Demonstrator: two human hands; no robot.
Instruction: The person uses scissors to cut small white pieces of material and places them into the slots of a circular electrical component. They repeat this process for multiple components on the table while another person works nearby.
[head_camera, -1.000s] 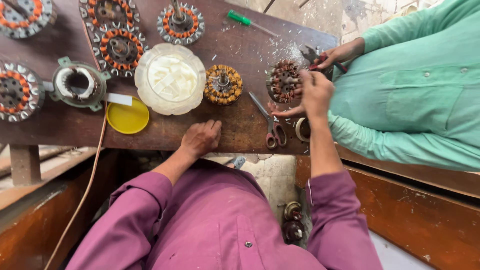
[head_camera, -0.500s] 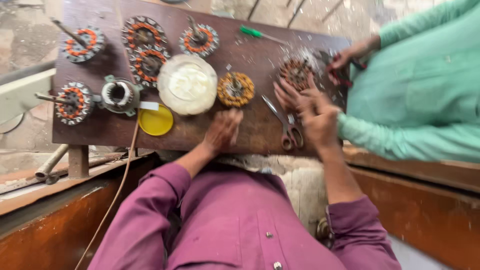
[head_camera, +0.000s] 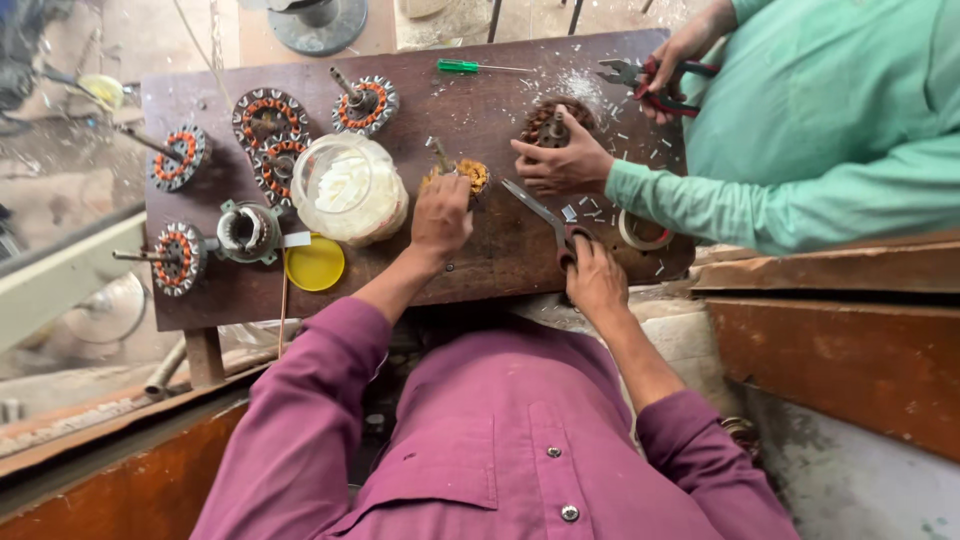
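On the dark wooden table (head_camera: 480, 110), beside the clear plastic jar (head_camera: 348, 188), the left hand (head_camera: 442, 215) clamps a small copper coil (head_camera: 462, 174), while the right hand (head_camera: 594, 275) closes on the scissors (head_camera: 545, 218) right of the coil. The step looks like trimming; next the blades must meet the coil's loose ends. A co-worker's hand (head_camera: 560, 165) steadies another coil (head_camera: 556, 118).

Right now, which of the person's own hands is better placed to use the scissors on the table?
The right hand. It already rests on the handles of the scissors, whose blades lie on the table. The left hand is busy on the small copper coil, further from the scissors.
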